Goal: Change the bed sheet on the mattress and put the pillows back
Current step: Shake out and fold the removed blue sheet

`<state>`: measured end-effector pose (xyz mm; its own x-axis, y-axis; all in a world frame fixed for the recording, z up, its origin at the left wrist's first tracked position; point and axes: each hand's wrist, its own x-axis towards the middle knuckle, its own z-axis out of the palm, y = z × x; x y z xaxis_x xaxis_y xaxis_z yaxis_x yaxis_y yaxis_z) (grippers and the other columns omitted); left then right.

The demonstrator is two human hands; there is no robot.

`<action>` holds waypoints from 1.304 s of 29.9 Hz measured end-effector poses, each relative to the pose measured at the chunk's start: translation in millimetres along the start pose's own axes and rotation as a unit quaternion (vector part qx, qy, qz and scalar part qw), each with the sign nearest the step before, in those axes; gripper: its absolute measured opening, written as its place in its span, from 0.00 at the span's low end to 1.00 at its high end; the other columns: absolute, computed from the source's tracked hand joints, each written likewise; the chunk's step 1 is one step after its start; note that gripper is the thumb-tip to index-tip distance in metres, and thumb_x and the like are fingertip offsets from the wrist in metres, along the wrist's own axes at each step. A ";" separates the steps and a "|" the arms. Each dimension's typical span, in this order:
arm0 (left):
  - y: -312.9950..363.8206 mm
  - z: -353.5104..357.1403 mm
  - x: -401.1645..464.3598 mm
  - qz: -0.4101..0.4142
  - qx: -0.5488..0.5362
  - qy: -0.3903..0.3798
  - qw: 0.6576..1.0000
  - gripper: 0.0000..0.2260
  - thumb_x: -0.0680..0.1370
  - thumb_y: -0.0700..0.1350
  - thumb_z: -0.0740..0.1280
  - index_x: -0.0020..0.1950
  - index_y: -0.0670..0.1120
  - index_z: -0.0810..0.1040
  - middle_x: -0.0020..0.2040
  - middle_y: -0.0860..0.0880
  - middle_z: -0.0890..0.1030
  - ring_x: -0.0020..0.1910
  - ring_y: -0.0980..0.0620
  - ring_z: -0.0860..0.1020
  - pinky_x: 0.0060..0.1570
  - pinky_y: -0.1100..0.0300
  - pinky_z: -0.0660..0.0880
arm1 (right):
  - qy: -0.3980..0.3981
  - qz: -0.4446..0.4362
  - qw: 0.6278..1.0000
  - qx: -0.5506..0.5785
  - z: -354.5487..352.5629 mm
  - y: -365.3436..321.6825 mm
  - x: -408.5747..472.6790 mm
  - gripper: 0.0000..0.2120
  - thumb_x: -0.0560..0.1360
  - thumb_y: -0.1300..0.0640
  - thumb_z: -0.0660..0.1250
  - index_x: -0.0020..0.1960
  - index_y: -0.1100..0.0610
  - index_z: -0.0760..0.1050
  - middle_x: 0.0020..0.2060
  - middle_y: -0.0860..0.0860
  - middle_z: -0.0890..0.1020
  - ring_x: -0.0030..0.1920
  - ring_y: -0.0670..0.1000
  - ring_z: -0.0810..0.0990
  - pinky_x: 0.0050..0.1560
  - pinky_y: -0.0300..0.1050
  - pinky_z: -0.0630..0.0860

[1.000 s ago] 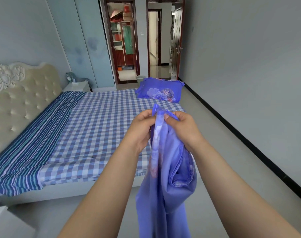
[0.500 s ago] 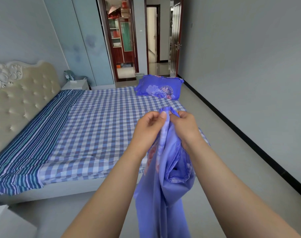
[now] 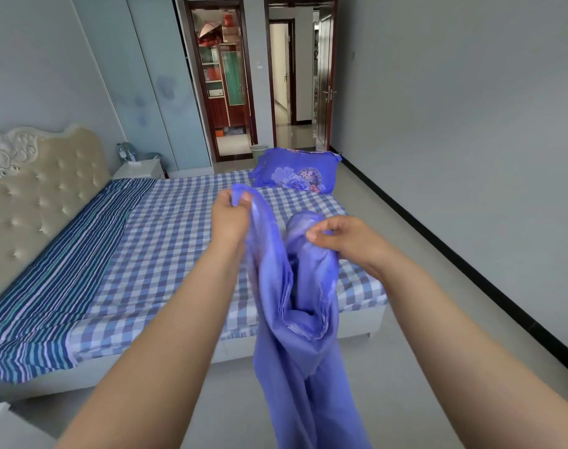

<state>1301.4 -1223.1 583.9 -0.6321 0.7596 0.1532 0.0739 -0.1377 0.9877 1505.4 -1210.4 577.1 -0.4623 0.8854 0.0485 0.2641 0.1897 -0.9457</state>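
Beside the bed (image 3: pixel 191 254), my left hand (image 3: pixel 230 218) and right hand (image 3: pixel 344 241) each pinched the purple sheet (image 3: pixel 295 319); unfolding it was underway, spreading it presumably next.

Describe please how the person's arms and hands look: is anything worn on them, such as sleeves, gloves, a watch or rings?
Both forearms are bare as far as the head view shows them; no sleeve edge comes into the picture. The left hand and the right hand wear no gloves. No watch, bracelet or band shows on either wrist, and no ring is visible on the fingers that can be seen.
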 end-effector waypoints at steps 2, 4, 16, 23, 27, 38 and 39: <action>8.7 -14.6 26.0 0.024 0.016 0.036 0.999 0.11 0.80 0.41 0.61 0.38 0.50 0.68 0.35 0.52 0.71 0.33 0.56 0.68 0.32 0.65 0.67 | 0.019 -0.010 0.984 -0.174 -23.0 13.8 4.8 0.06 0.73 0.60 0.69 0.40 0.51 0.80 0.38 0.45 0.81 0.40 0.43 0.78 0.48 0.39 0.73; 17.5 -27.0 48.6 0.049 0.020 0.063 0.997 0.12 0.80 0.41 0.61 0.38 0.51 0.66 0.34 0.53 0.69 0.33 0.56 0.67 0.30 0.67 0.66 | -0.002 0.001 0.936 -0.351 -39.5 35.0 10.3 0.09 0.74 0.62 0.65 0.42 0.52 0.82 0.44 0.49 0.83 0.48 0.50 0.81 0.53 0.42 0.74; 13.1 -60.5 97.1 0.085 0.032 0.169 0.981 0.15 0.79 0.38 0.60 0.36 0.52 0.61 0.34 0.54 0.65 0.35 0.56 0.63 0.38 0.65 0.64 | -0.123 0.233 0.869 -0.418 -91.5 130.6 -5.8 0.22 0.75 0.35 0.59 0.64 0.45 0.68 0.58 0.51 0.70 0.55 0.54 0.75 0.54 0.44 0.72; 23.7 -59.4 106.5 0.107 0.063 0.182 0.976 0.15 0.79 0.39 0.60 0.36 0.52 0.59 0.35 0.56 0.64 0.41 0.52 0.64 0.34 0.73 0.64 | 0.160 -0.145 0.880 -0.422 -74.3 151.9 -9.0 0.15 0.79 0.50 0.61 0.49 0.63 0.77 0.54 0.55 0.72 0.52 0.55 0.75 0.51 0.44 0.71; 29.5 -61.6 114.2 0.112 0.095 0.185 0.972 0.16 0.79 0.39 0.60 0.36 0.52 0.58 0.35 0.56 0.65 0.43 0.53 0.66 0.33 0.75 0.64 | 0.116 -0.458 0.781 -0.408 -36.1 101.1 -1.5 0.18 0.82 0.51 0.51 0.51 0.61 0.75 0.53 0.54 0.76 0.57 0.55 0.74 0.60 0.47 0.68; 1.6 -105.4 134.7 0.091 0.183 0.202 0.958 0.17 0.76 0.33 0.58 0.34 0.51 0.57 0.33 0.55 0.62 0.33 0.57 0.62 0.32 0.70 0.62 | -0.106 -0.163 0.741 -0.643 -90.4 133.8 15.5 0.20 0.78 0.44 0.50 0.54 0.53 0.76 0.49 0.52 0.80 0.54 0.56 0.78 0.65 0.46 0.62; -3.3 -107.7 133.9 0.089 0.193 0.195 0.958 0.17 0.76 0.33 0.59 0.34 0.52 0.58 0.33 0.55 0.63 0.37 0.54 0.65 0.32 0.70 0.62 | -0.077 -0.107 0.756 -0.642 -101.1 133.2 17.5 0.22 0.78 0.39 0.53 0.57 0.53 0.74 0.51 0.53 0.79 0.56 0.55 0.77 0.67 0.46 0.59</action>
<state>1133.4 -1189.4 597.8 -0.8173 0.4402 0.3719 0.4394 0.0585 0.8964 1618.1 -1126.8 484.5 -0.6770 0.7355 0.0243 0.7275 0.6639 0.1734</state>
